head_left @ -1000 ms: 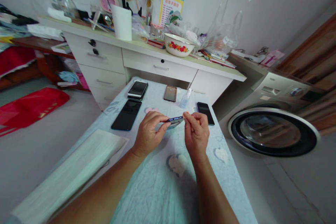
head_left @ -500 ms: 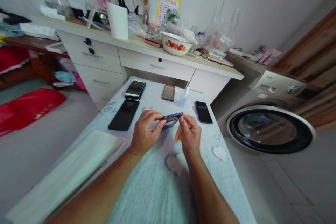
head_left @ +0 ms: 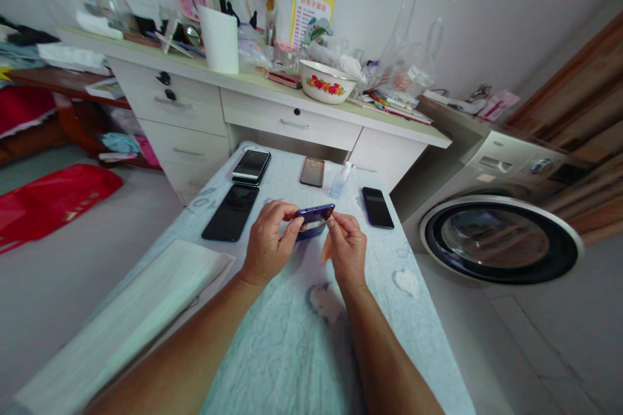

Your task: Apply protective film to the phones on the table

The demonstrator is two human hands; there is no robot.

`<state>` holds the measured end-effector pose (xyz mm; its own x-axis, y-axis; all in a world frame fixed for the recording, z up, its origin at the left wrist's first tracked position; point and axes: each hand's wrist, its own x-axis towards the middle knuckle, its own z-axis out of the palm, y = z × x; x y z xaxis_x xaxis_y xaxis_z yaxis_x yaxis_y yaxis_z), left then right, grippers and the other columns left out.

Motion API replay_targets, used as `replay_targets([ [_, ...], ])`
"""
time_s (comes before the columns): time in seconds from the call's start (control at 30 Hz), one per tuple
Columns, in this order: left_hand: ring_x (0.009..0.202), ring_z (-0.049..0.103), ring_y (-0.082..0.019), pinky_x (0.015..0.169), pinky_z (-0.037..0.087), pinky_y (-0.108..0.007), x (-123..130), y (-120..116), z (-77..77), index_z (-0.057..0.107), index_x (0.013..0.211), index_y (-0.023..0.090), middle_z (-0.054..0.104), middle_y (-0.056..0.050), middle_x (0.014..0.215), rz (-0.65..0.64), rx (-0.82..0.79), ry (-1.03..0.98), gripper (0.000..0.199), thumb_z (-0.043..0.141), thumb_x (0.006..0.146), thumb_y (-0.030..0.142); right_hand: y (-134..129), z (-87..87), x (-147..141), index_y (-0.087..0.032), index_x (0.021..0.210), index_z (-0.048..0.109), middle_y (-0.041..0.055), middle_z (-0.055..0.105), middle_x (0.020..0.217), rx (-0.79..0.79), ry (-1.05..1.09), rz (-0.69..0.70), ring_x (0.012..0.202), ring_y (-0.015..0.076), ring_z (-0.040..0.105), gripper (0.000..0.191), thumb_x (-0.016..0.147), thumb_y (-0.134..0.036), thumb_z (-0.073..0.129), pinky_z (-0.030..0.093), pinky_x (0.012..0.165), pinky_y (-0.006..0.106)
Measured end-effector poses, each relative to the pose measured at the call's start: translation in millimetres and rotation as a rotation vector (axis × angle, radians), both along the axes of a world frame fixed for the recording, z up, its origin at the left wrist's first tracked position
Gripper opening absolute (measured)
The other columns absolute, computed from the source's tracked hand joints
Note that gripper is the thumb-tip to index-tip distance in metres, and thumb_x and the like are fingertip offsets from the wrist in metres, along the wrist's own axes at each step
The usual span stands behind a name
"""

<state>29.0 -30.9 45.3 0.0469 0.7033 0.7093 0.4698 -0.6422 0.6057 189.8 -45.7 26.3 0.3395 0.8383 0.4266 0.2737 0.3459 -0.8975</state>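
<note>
A blue-edged phone [head_left: 314, 215] is tilted up above the middle of the table, one narrow edge toward me. My left hand [head_left: 272, 240] is closed on its left end, thumb on the near side. At its right corner, my right hand [head_left: 346, 246] has thumb and fingers pinched together; what lies between them is too small to make out. Something orange shows below those fingers, its kind unclear. Left of my hands lies a large black phone [head_left: 231, 213], with a short stack of phones [head_left: 252, 166] behind it.
A brown-edged phone or case [head_left: 312, 172], a clear spray bottle [head_left: 339, 180] and a dark phone [head_left: 377, 207] stand or lie on the cloth-covered table [head_left: 282, 350]. A long pale board-like thing [head_left: 126, 324] lies along the left edge. A washing machine [head_left: 501, 240] stands to the right.
The phone has shifted slightly left and tilted so more of its dark face shows. My right hand has moved a little left and down with it.
</note>
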Motion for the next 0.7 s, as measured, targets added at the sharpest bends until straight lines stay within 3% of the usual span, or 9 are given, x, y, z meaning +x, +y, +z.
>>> replay_targets([
  [0.17, 0.081, 0.057, -0.018, 0.083, 0.047, -0.033, 2, -2, 3.1, 0.055, 0.085, 0.019, 0.059, -0.002, 0.082, -0.041, 0.006, 0.016, 0.007, 0.051, 0.088, 0.024, -6, 19.3, -2, -0.018, 0.096, 0.072, 0.0046, 0.062, 0.093, 0.088, 0.001, -0.019, 0.093, 0.0159, 0.06, 0.018, 0.087, -0.028, 0.06, 0.045, 0.086, 0.032],
  [0.27, 0.08, 0.056, -0.017, 0.084, 0.046, -0.034, 2, -2, 3.0, 0.055, 0.085, 0.019, 0.058, -0.002, 0.082, -0.054, 0.009, 0.012, 0.007, 0.051, 0.089, 0.024, -7, 21.6, -3, -0.019, 0.099, 0.072, 0.0044, 0.061, 0.094, 0.103, -0.007, -0.023, 0.094, 0.0161, 0.059, 0.02, 0.088, -0.028, 0.059, 0.045, 0.086, 0.032],
  [0.7, 0.078, 0.056, -0.015, 0.074, 0.045, -0.026, -6, 6, -3.4, 0.058, 0.092, 0.018, 0.058, -0.001, 0.085, -0.002, -0.076, -0.075, 0.009, 0.055, 0.088, 0.026, 9, -22.3, 3, -0.02, 0.096, 0.073, 0.0043, 0.062, 0.092, -0.103, -0.07, 0.045, 0.09, 0.0166, 0.06, 0.022, 0.087, -0.033, 0.057, 0.046, 0.086, 0.031],
])
